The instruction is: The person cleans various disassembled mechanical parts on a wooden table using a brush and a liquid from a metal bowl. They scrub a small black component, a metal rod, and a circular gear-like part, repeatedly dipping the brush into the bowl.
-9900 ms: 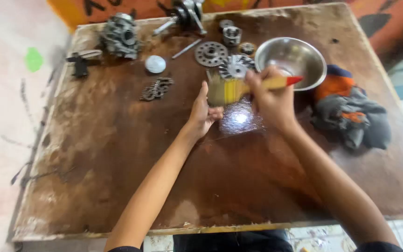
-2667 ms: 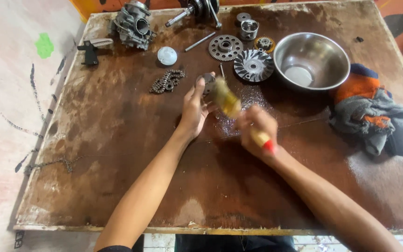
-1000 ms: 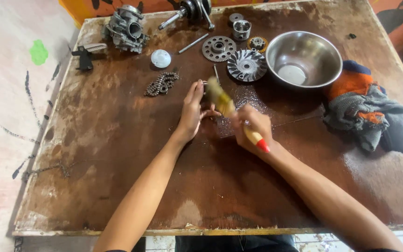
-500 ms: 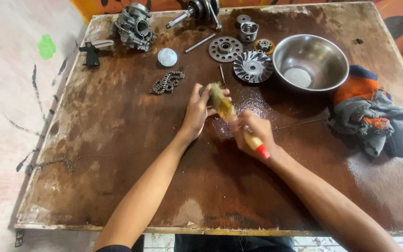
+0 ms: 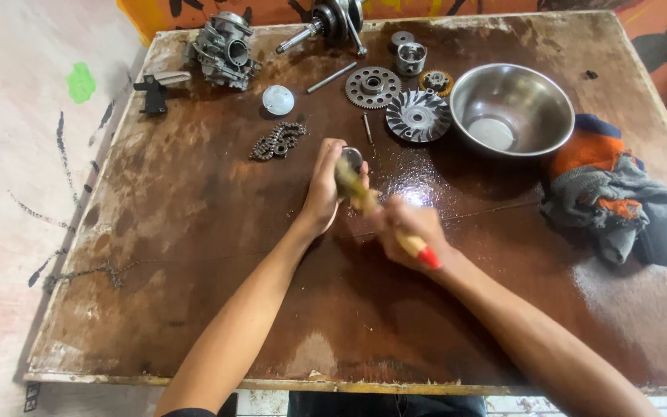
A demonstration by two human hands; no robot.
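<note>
While the left hand gripped a small round grey metal part upright above the worn brown wooden table, the right hand was wrapped tight round a yellow wooden-handled paintbrush with a red tip, its blurred bristles pressed against that part. Landmark: the shiny round steel bowl. Both hands worked down and to the left of it, over a wet patch. Just left of the bowl sat a finned silver metal disc, then a toothed grey gear beyond. Well left of the bowl lay a bunched dark metal chain. Right of the bowl, a crumpled grey and orange rag lay in a heap.
</note>
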